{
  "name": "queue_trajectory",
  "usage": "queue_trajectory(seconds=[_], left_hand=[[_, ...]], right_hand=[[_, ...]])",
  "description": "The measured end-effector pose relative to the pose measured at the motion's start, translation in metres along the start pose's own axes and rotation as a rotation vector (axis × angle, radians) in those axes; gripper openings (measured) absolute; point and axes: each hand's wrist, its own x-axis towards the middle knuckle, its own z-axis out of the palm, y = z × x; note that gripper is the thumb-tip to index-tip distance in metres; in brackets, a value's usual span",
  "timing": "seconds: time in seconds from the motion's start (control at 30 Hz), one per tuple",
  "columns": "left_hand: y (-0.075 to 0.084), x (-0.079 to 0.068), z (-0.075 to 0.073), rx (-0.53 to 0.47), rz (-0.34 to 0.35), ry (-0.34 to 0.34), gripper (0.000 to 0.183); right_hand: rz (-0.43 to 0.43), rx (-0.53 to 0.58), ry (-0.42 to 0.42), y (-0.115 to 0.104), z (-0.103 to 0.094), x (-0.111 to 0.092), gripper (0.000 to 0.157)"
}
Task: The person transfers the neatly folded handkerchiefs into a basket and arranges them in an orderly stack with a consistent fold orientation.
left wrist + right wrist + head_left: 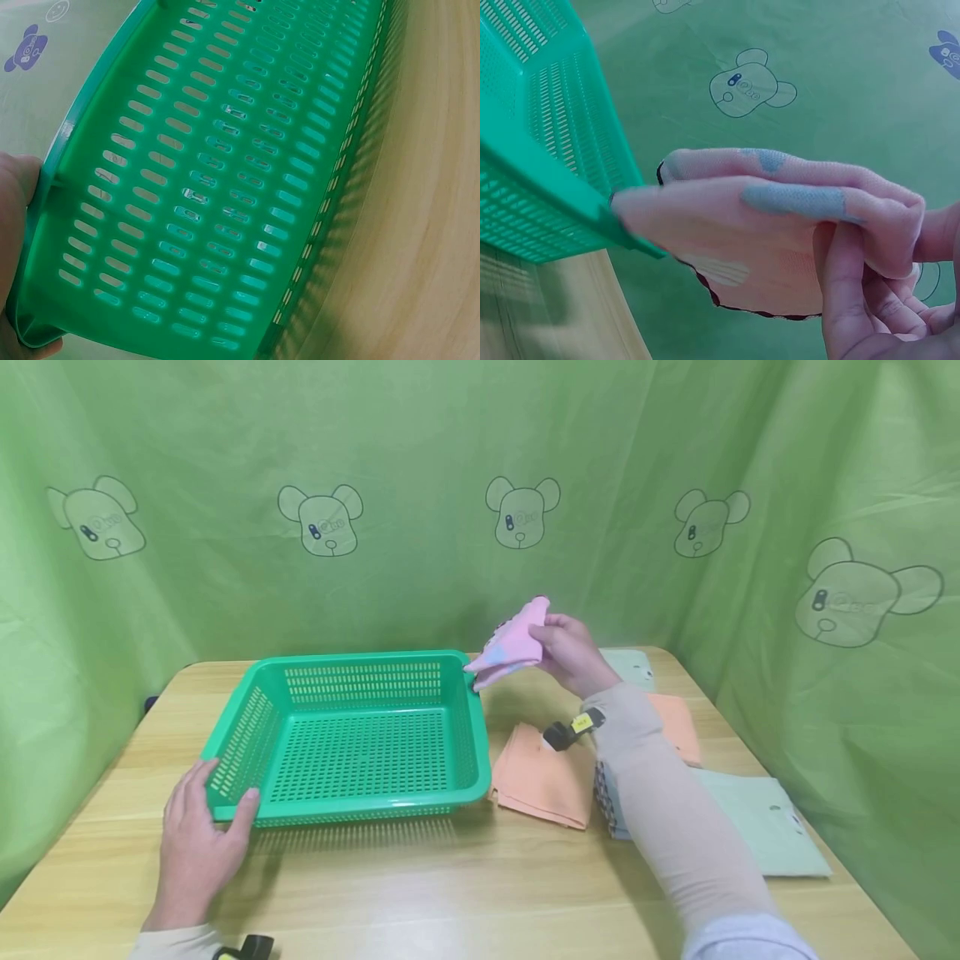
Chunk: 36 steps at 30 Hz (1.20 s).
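Observation:
A green plastic basket (360,810) with slotted walls and nothing in it stands on the wooden table. My left hand (201,839) holds its near left corner, thumb at the front rim and fingers along the left side. In the left wrist view the slotted front wall of the basket (187,180) fills most of the picture. My right hand (572,652) pinches a folded pink cloth (513,643) with light blue patches, raised beside the basket's far right corner. The right wrist view shows the thumb and fingers gripping the folded end of the pink cloth (780,225), its dark edging hanging below.
Right of the basket lies a folded orange cloth (543,777). Under and past the right forearm are another orange cloth (678,727), a pale green cloth (772,827), a checked-edged cloth (606,797) and a farther pale green one (633,667). A green curtain (420,485) hangs behind the table.

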Motion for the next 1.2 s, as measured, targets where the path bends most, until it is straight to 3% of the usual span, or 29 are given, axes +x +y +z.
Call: queue_trajectory(seconds=[0.53,0.77,1.03,1.2], left_hand=[[0.0,-0.001,0.001,-0.008,0.015,0.012,0.067],[-0.001,-0.001,0.001,-0.01,0.011,0.012,0.067],[-0.001,-0.001,0.001,-0.011,0.011,0.012,0.066],[0.0,-0.001,0.001,-0.012,0.011,0.009,0.067]], right_hand=[[-0.008,0.031,-0.012,-0.004,0.018,-0.003,0.04],[-0.027,0.072,-0.09,0.0,0.027,-0.003,0.035],[0.0,0.068,-0.052,0.003,0.039,-0.001,0.042],[0.007,0.095,-0.1,0.008,0.044,0.0,0.037]])
